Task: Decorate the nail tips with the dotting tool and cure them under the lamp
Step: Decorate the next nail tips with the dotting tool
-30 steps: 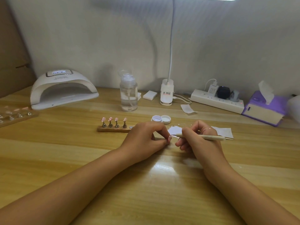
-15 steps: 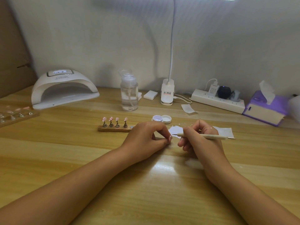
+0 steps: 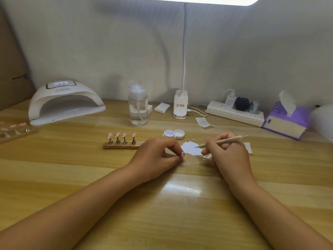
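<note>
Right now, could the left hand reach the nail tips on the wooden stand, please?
Probably yes: the left hand lies beside the wooden stand, nothing between, though it pinches a nail tip.

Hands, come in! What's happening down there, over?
Right hand grips dotting tool, tip at white patch. Left hand pinches small pinkish piece. Four nail tips stand on holder. Nothing blocking.

A nail-art desk (image 3: 72, 168): curing lamp (image 3: 66, 103), nail tips (image 3: 124, 136) on a stand (image 3: 120, 146)
</note>
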Demonstrator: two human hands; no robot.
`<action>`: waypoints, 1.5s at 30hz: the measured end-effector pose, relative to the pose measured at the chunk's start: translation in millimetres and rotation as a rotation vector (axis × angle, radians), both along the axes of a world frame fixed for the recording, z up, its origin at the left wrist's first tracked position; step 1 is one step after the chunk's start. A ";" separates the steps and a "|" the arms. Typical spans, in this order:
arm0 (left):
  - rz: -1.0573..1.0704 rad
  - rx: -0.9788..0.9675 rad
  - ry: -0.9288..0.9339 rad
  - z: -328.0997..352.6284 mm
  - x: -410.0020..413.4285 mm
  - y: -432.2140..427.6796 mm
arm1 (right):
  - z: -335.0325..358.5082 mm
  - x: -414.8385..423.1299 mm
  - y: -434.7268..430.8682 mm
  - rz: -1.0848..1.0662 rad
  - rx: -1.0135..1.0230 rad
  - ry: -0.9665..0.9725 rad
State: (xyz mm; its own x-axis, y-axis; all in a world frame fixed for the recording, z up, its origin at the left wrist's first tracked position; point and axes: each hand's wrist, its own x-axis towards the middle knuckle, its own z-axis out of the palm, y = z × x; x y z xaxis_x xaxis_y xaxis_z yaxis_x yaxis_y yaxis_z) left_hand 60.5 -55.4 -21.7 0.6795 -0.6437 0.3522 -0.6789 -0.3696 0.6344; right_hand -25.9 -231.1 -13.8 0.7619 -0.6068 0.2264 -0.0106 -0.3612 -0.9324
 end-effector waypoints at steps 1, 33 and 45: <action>0.000 0.000 0.003 0.2 0.1 0.1 | -0.6 -0.1 0.8 0.004 -0.002 0.029; -0.022 -0.003 0.032 0.8 1.0 2.4 | 12.0 -5.2 6.3 -0.006 0.215 -0.226; -0.019 0.000 0.003 2.2 -2.2 1.5 | 5.1 -7.0 27.5 0.157 0.261 -0.034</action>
